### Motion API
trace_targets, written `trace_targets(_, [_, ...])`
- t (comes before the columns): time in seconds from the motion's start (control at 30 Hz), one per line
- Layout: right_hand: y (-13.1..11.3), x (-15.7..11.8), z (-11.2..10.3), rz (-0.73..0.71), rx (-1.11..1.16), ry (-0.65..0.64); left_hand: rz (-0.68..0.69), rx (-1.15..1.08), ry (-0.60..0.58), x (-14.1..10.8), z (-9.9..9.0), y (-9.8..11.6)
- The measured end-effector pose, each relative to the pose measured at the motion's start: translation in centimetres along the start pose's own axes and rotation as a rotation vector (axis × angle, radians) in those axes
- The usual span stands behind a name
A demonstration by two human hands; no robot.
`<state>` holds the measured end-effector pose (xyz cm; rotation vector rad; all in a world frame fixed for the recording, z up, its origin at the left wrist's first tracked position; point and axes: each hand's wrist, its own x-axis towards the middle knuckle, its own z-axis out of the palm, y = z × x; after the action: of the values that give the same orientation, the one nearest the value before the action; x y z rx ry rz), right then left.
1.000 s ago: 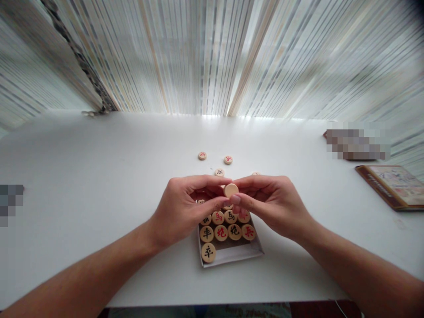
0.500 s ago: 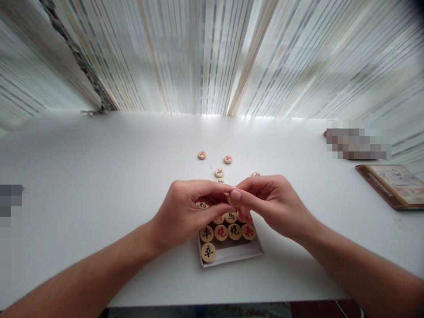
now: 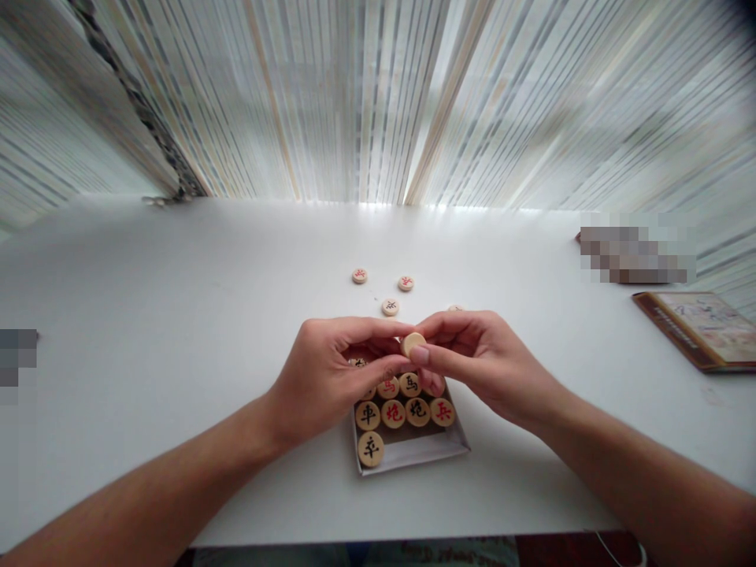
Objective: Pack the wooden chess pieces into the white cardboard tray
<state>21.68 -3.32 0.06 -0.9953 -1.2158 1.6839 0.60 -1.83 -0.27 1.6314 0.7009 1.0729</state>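
A round wooden Chinese chess piece [image 3: 414, 345] is pinched between both hands, its plain face toward me. My left hand [image 3: 336, 358] grips it from the left with thumb and fingertips. From the other side, the thumb and fingers of my right hand [image 3: 472, 350] close on it. Below them lies a shallow white box [image 3: 413, 452] with several pieces in rows, among them a black-marked piece [image 3: 371, 449] in the near left corner and a red-marked piece [image 3: 442, 413] at the right. My hands hide the box's far part.
Beyond my hands, two red-marked pieces [image 3: 405, 283] and a black-marked piece [image 3: 390, 307] lie on the white table [image 3: 147, 315]. Another piece [image 3: 455, 309] is partly covered by my right hand. A brown-edged booklet [image 3: 700, 331] lies at the right. Striped curtains [image 3: 331, 102] hang behind.
The held chess piece has turned so that its plain face now shows between my fingers. Both hands stay in nearly the same place above the box.
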Motion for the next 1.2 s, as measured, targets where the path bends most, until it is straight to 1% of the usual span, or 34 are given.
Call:
trace_targets(0.13, [-0.13,-0.05,0.17,0.011,0.009,0.011,0.025,0.037,-0.026,-0.04,0.04,-0.02])
trace_targets(0.27, [-0.16,-0.03,0.19,-0.011,-0.009,0.007,0.041,0.032,-0.040,0.04,0.05,0.05])
trace_targets(0.4, [-0.28,-0.07,0.18,-0.044,-0.046,0.007,0.024,0.002,-0.051,0.07,-0.01,0.17])
trace_targets(0.53, [-0.28,-0.16,0.20,-0.073,-0.035,0.002,-0.005,-0.008,-0.024,0.03,-0.11,0.19])
trace_targets(0.7, [-0.03,-0.12,0.19,-0.149,-0.023,-0.002,-0.026,0.002,0.024,0.04,-0.15,0.00])
trace_targets(0.87, [0.13,-0.17,0.12,-0.218,-0.117,0.046,-0.019,0.053,0.062,0.12,-0.20,-0.08])
trace_targets(0.97, [0.07,-0.22,0.20,-0.222,-0.144,0.057,-0.023,0.092,0.081,0.16,-0.25,-0.07])
trace_targets(1.03, [0.01,-0.22,0.27,-0.220,-0.137,0.062,-0.007,0.118,0.089,0.19,-0.31,-0.10])
trace_targets(1.2, [0.08,-0.08,0.28,-0.264,-0.165,0.046,0.100,0.153,0.072,0.31,-0.59,-0.23])
